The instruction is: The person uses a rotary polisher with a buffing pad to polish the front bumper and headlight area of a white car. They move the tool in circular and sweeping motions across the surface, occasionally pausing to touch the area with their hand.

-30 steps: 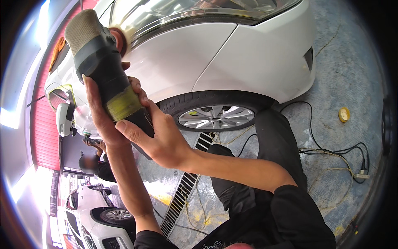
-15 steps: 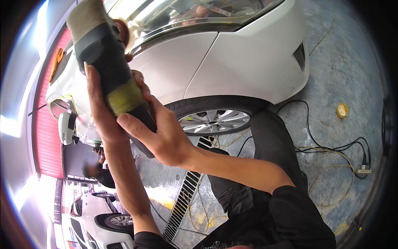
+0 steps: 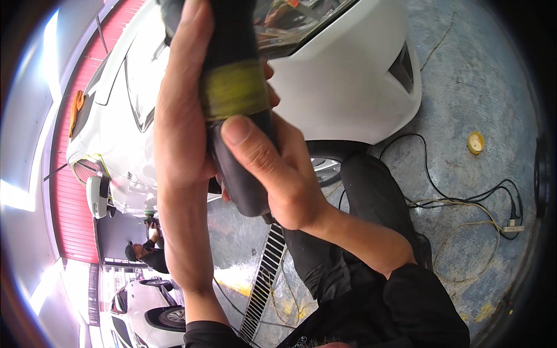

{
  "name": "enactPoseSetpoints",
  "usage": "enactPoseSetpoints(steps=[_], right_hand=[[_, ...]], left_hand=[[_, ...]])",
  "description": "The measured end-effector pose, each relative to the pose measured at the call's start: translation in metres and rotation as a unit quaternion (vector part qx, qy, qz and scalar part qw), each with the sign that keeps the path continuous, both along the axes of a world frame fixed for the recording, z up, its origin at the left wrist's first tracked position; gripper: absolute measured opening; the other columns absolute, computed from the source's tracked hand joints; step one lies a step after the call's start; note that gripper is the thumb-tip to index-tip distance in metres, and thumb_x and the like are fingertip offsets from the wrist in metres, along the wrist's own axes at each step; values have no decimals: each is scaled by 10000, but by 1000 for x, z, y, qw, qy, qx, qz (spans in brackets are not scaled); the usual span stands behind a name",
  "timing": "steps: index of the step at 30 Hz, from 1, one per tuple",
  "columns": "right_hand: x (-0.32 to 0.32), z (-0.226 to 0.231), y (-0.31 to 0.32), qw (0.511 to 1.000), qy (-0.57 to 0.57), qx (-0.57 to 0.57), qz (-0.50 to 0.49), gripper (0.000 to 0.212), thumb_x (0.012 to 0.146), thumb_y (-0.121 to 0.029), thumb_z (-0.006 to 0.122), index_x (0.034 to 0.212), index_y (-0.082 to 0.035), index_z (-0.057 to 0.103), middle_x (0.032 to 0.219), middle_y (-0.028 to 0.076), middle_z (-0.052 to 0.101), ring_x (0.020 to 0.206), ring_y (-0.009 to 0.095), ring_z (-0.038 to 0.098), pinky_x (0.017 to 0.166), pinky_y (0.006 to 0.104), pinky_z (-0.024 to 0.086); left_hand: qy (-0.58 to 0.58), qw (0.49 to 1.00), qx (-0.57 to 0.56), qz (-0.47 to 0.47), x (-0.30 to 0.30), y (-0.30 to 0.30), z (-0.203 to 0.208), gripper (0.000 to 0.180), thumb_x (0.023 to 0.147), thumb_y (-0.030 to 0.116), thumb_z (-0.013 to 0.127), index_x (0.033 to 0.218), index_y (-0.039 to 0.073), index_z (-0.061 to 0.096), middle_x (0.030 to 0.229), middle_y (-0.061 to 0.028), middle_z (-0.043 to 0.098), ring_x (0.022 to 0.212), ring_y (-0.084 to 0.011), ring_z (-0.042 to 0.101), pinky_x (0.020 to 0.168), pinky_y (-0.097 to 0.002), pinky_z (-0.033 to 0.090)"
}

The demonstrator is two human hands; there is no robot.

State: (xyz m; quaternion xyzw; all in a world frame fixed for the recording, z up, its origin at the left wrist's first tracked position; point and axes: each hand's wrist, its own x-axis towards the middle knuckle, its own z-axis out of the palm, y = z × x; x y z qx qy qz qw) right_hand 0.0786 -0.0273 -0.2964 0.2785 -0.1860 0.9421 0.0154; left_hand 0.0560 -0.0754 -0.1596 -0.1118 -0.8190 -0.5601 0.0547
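Observation:
A black power polisher [image 3: 235,90] with a yellow-green band around its body is close in front of me. Its front end runs out of the picture at the top. My left hand [image 3: 184,104] grips the body from the left, thumb pointing up along it. Around the rear handle wraps my right hand [image 3: 287,174], its thumb lying just below the band. Behind the tool is a white car, its front fender [image 3: 342,87] and headlight [image 3: 296,23] showing to the right. My arms and the polisher hide much of the car's side.
The car's front wheel [image 3: 326,168] is beside my knee. On the right floor lie black cables [image 3: 493,197], a power strip [image 3: 512,228] and a yellow round container [image 3: 476,142]. A drain grate [image 3: 261,284] crosses the floor. Another person [image 3: 148,252] works further left, near a second white car [image 3: 142,301].
Both hands have moved right with the polisher, which now looks larger and more upright. Its beige front part has left the picture, and the wheel is more covered.

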Motion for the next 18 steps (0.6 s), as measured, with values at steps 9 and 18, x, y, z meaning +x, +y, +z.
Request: enactPoseSetpoints(steps=[9,18], right_hand=[[7,3,-15,993,22,117,25,826,1013,-570,724,1339,165,535,1004,300,759,980,358,793,843,414,590],[14,-14,-12,996,-27,67,43,672,1019,-405,755,1417,94,542,1182,187,747,1025,239,741,899,355,578]], left_hand=[[48,988,147,-3,24,-54,-21,874,1086,735,432,1455,-56,484,916,-174,628,711,-291,655,638,-395,578],[21,990,137,-21,20,-46,-40,740,1108,667,457,1394,-11,540,897,-133,710,689,-203,696,640,-331,577]])
